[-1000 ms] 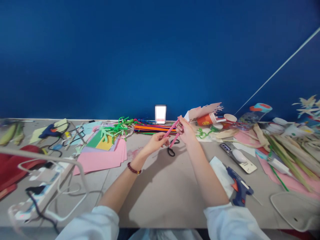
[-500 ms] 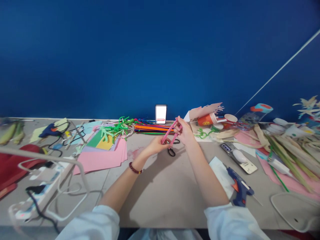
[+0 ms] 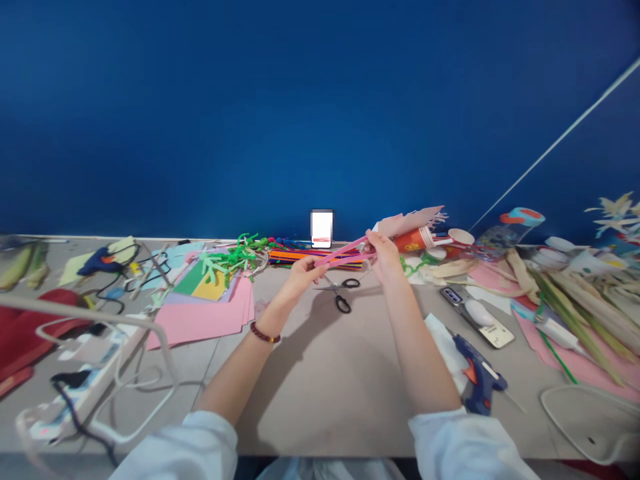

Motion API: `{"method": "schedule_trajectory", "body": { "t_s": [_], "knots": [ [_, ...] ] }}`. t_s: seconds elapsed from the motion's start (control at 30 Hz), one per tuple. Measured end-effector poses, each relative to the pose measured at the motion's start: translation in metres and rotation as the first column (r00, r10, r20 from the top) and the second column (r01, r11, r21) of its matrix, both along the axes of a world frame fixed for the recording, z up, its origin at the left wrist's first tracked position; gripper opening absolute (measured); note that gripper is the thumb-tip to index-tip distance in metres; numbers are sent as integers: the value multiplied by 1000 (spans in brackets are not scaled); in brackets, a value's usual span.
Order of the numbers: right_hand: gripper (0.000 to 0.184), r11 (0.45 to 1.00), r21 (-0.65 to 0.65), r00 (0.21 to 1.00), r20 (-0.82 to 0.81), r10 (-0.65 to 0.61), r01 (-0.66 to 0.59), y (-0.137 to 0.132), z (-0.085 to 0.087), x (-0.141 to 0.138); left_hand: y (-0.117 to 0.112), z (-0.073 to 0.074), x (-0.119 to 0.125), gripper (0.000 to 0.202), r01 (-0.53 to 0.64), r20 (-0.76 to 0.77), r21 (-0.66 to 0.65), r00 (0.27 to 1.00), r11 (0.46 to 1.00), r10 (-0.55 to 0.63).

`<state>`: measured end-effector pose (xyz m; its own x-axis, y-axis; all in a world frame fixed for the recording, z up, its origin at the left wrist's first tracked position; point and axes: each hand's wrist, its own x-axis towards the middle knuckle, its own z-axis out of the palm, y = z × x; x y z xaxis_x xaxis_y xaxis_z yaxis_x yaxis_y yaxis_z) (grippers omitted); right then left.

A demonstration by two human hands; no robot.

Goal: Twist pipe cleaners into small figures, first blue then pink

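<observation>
Head view: a pink pipe cleaner (image 3: 345,252) is pinched at either end, by the fingertips of the left hand (image 3: 303,277) and the right hand (image 3: 385,257), and is held in the air above black-handled scissors (image 3: 341,297) on the tabletop (image 3: 325,393). Pink paper (image 3: 200,320) lies left of the scissors, a hot glue gun (image 3: 475,373) right of them. If either pinch is loosened, the springy stem could slip free and fall onto the scissors.

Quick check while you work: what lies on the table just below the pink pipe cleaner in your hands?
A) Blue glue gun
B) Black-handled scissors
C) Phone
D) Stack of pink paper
B. The black-handled scissors lie just below the pink pipe cleaner, held by the left hand and right hand.
</observation>
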<state>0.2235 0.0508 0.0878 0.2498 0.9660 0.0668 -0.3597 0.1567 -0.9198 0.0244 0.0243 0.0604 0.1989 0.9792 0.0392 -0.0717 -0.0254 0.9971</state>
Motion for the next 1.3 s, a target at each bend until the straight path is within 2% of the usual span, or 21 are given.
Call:
{"method": "schedule_trajectory", "body": {
  "t_s": [0.13,0.27,0.33,0.43,0.57,0.63,0.73,0.83,1.0,1.07,1.17,1.3],
  "knots": [
    [35,999,-51,990,140,0,7,-2,0,10,3,4,-4,30,-104,142,-45,984,994,110],
    [28,986,-42,939,303,164,-159,-9,1,18,2,7,-4,30,-203,180,-64,961,977,212],
    [25,954,-77,867,403,295,-288,-13,3,19,1,8,-4,30,-223,183,-61,956,973,230],
    [23,881,-141,711,540,451,-451,-20,8,19,1,7,-4,30,-208,223,-86,949,974,222],
    [19,726,-212,467,641,609,-654,-25,12,16,2,4,-4,31,-177,265,-148,941,973,212],
    [18,663,-236,376,669,641,-710,-26,11,16,2,2,-3,31,-171,268,-158,941,972,209],
    [17,655,-240,319,722,614,-717,-27,10,15,1,1,-2,29,-148,273,-151,944,977,186],
    [20,706,-227,339,753,564,-671,-26,6,11,-1,2,0,26,-135,231,-114,960,984,159],
    [24,864,-62,590,706,391,-499,-21,1,-5,-5,4,3,24,-30,85,-47,996,998,34],
    [24,874,-18,635,679,368,-486,-20,1,-12,-7,3,5,27,36,60,-42,998,998,-33],
    [19,843,-21,635,648,421,-537,-23,5,-18,-8,-1,7,30,98,44,-37,994,995,-96],
    [13,859,-36,644,646,410,-511,-24,5,-18,-7,-3,8,30,86,5,-19,996,996,-86]
  ]
}}
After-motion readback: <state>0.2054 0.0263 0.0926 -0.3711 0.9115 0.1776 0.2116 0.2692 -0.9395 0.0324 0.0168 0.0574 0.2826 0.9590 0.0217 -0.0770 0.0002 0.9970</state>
